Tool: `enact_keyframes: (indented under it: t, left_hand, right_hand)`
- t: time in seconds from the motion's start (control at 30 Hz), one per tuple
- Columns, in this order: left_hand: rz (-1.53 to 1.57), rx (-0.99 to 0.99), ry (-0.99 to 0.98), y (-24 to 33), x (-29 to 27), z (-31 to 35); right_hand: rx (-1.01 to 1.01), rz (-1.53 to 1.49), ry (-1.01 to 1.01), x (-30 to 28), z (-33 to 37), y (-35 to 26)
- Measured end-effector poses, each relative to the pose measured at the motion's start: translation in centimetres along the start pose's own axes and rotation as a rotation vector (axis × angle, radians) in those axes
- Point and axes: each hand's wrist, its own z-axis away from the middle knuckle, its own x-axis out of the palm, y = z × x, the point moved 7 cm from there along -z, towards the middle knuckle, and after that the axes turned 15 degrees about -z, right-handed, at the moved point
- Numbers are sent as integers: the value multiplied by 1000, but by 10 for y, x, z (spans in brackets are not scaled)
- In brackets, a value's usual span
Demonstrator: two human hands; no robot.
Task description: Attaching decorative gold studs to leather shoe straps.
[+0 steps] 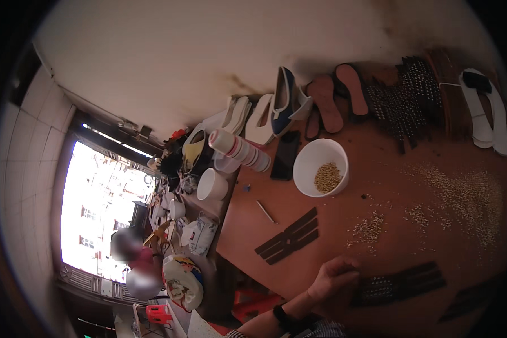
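From the lower edge, my left hand reaches over the brown table, a dark band around its wrist. Its fingers are curled together at the left end of a dark slotted strap piece with rows of pale studs at its middle. Whatever the fingertips hold is too small or hidden to make out. My right hand does not show. Beyond my left hand lies a second dark slotted strap piece. Small gold studs are scattered on the tabletop, with a wider spread to the right. A white bowl holds more of them.
A thin metal rod and a dark phone lie near the bowl. A striped bottle stands at the left. Shoes, soles and stacked studded straps line the wall. Left of the table are people and a bright opening.
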Motion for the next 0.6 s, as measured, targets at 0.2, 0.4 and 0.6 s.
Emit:
enact_keyframes:
  t: [0.2,0.4,0.6]
  left_hand:
    - [-73,157,53,8,13,-4]
    - [252,363,151,16,-18,41]
    - [458,971,487,108,-89,141]
  right_hand:
    - [-175,251,-264,44,-46,-31]
    - [-310,486,-453,84,-71,-76]
    - [-148,572,-206,29,36,-47]
